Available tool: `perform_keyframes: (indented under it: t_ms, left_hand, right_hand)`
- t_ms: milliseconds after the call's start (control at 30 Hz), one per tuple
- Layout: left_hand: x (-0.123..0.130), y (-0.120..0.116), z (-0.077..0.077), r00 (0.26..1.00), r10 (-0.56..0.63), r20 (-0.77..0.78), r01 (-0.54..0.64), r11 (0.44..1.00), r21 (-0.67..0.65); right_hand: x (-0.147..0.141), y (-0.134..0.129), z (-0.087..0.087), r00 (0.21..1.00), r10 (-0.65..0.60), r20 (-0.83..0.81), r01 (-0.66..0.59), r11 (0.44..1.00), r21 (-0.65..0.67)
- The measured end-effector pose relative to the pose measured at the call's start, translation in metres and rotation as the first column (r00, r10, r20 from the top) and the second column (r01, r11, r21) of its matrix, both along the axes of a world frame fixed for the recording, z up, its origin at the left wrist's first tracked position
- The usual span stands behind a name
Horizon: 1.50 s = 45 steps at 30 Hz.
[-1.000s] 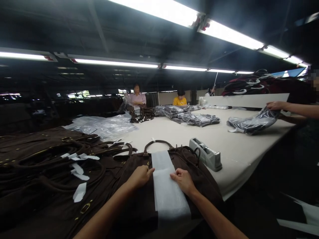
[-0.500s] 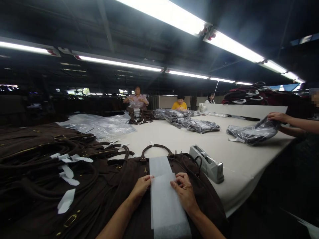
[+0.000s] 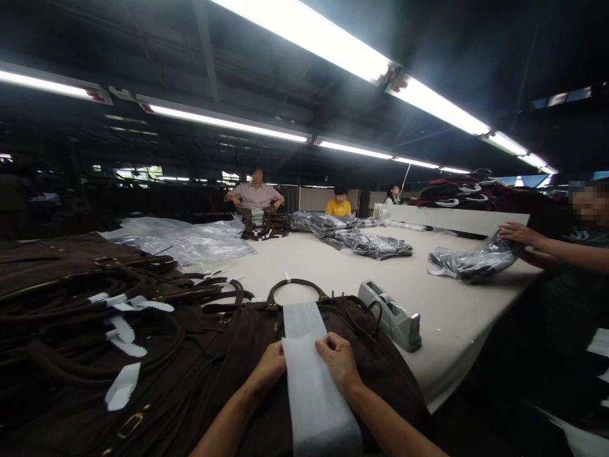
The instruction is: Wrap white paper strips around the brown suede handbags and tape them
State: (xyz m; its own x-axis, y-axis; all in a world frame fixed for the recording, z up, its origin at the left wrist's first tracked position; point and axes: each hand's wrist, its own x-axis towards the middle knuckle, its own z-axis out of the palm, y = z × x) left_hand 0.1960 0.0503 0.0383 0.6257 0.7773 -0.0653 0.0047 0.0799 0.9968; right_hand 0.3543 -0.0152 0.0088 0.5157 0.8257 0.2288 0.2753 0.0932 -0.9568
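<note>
A dark brown handbag lies in front of me, its looped handle pointing away. Down its middle runs a long strip of white tissue paper, with one layer overlapping another near the top. My left hand pinches the left edge of the upper layer. On the opposite edge, my right hand grips the same paper between thumb and fingers. Just beyond the bag's right side stands a grey tape dispenser.
More brown bags with white-wrapped handles are piled at the left. Behind them lie clear plastic bags. Plastic-wrapped bags rest on the pale table. At the right, a co-worker's hand holds a wrapped bag.
My hands have drawn the upper paper layer level over the lower one, its edges now more in line. The view has shifted slightly. The person at the back has lowered their hands.
</note>
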Motion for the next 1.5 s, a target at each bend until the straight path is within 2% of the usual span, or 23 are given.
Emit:
perform_keyframes:
  t_ms: [167, 233, 400, 567, 700, 900, 1033, 1167, 1233, 1333, 1500]
  left_hand:
    - [-0.004, -0.008, 0.001, 1.000, -0.008, 0.027, 0.008, 1.000, -0.030]
    - [-0.005, -0.010, -0.002, 0.999, -0.033, 0.038, 0.034, 0.999, -0.030]
    - [-0.001, -0.005, -0.015, 0.999, -0.052, 0.014, 0.052, 0.998, -0.032]
    - [0.001, 0.006, -0.027, 0.999, -0.014, -0.034, 0.013, 0.999, -0.036]
    - [0.000, 0.009, -0.031, 0.997, 0.016, -0.072, -0.018, 0.999, -0.030]
    - [-0.006, 0.006, -0.026, 0.996, 0.053, -0.074, -0.052, 0.999, 0.005]
    - [-0.007, 0.006, -0.025, 0.989, 0.106, -0.101, -0.112, 0.992, -0.059]
    - [0.001, 0.006, -0.034, 0.994, 0.099, -0.034, -0.096, 0.992, 0.087]
    - [0.004, 0.007, -0.040, 0.998, 0.062, 0.027, -0.064, 0.994, 0.084]
    - [0.002, 0.009, -0.046, 0.997, 0.042, 0.058, -0.042, 0.999, 0.000]
    - [-0.002, 0.011, -0.046, 0.994, 0.087, 0.070, -0.086, 0.996, -0.022]
  right_hand:
    - [-0.004, -0.003, -0.004, 0.975, -0.135, 0.178, 0.148, 0.987, -0.058]
    - [-0.006, 0.000, -0.005, 0.961, -0.202, 0.188, 0.214, 0.976, -0.047]
    - [-0.011, 0.011, -0.015, 0.940, -0.330, 0.090, 0.332, 0.943, -0.005]
    - [-0.015, 0.009, -0.011, 0.905, -0.367, 0.215, 0.388, 0.920, -0.062]
    - [-0.016, 0.006, -0.004, 0.883, -0.332, 0.331, 0.394, 0.908, -0.140]
    - [-0.016, 0.007, -0.001, 0.867, -0.302, 0.396, 0.408, 0.886, -0.220]
    - [-0.019, 0.009, -0.001, 0.865, -0.307, 0.397, 0.424, 0.871, -0.250]
    - [-0.021, 0.011, -0.001, 0.867, -0.308, 0.391, 0.426, 0.865, -0.264]
    - [-0.018, 0.012, 0.000, 0.871, -0.297, 0.391, 0.413, 0.874, -0.256]
    - [-0.007, 0.016, 0.004, 0.924, -0.230, 0.307, 0.315, 0.911, -0.267]
    - [0.027, 0.042, 0.017, 0.983, -0.148, 0.113, 0.176, 0.936, -0.304]
